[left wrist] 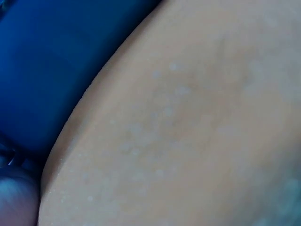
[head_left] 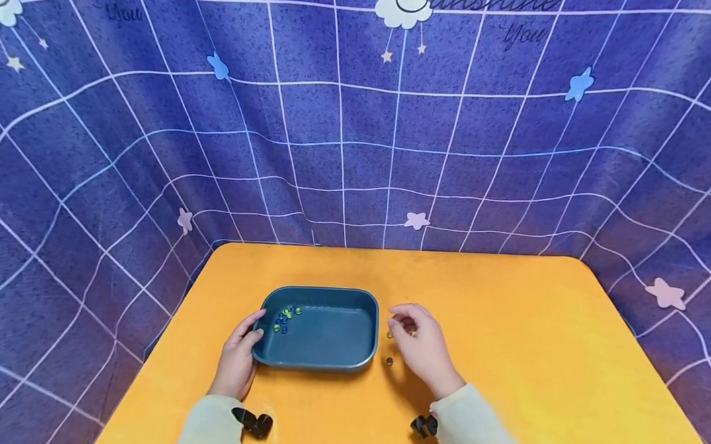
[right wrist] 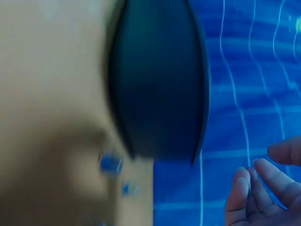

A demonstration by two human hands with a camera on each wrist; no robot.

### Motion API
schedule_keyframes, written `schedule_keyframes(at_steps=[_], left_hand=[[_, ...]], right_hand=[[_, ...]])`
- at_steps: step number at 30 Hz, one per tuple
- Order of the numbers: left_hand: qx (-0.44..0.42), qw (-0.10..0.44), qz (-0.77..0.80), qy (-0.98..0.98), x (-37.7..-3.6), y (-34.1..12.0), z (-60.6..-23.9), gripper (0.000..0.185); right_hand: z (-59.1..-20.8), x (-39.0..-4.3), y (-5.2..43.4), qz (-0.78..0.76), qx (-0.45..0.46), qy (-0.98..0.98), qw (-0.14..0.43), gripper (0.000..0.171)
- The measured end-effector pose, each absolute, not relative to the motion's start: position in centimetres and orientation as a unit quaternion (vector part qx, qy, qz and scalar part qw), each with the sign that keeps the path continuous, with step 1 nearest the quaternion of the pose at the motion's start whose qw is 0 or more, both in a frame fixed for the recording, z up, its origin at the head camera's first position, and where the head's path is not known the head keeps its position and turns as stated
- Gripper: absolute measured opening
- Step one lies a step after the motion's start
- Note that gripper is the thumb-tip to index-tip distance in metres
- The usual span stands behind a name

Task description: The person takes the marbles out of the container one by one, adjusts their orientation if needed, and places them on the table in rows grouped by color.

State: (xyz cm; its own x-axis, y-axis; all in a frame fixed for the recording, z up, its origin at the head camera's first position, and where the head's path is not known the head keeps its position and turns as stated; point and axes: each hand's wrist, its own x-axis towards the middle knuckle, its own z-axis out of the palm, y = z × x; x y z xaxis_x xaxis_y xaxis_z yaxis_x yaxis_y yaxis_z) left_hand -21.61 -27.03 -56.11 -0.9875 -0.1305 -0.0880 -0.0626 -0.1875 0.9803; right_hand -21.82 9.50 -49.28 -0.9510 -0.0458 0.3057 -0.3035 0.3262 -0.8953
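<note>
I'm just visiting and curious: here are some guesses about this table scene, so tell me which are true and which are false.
1. The left hand grips the edge of the dark teal tray. True.
2. The tray holds no marbles. False: a small cluster of marbles lies in its far left corner.
3. Loose marbles lie on the orange table beside the right hand. True.
4. The right hand rests inside the tray. False: it is outside the tray, to its right, over the table.
5. The table is green. False: it is orange.
</note>
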Motion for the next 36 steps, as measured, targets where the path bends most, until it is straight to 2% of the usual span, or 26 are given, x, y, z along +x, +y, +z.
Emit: schedule_keyframes(at_steps=[9, 15, 24, 36], left_hand=[[0.072, 0.023, -0.766, -0.638, -21.5, -26.9, -55.9, 0.046], [0.071, 0.021, -0.767, -0.637, -21.2, -26.6, -56.0, 0.046], [0.067, 0.023, -0.764, -0.641, -21.4, -26.7, -56.1, 0.046], [0.057, 0.028, -0.773, -0.632, -21.4, -26.7, -56.2, 0.046]], right_hand=[[-47.9, -21.7, 4.3, 0.53, 0.195, -0.824, 0.047, 0.02], [-47.5, -21.7, 0.9, 0.51, 0.219, -0.832, -0.004, 0.026], [-47.3, -22.7, -3.6, 0.476, 0.219, -0.851, -0.041, 0.031], [-47.7, -24.2, -6.5, 0.417, 0.202, -0.883, -0.07, 0.035]])
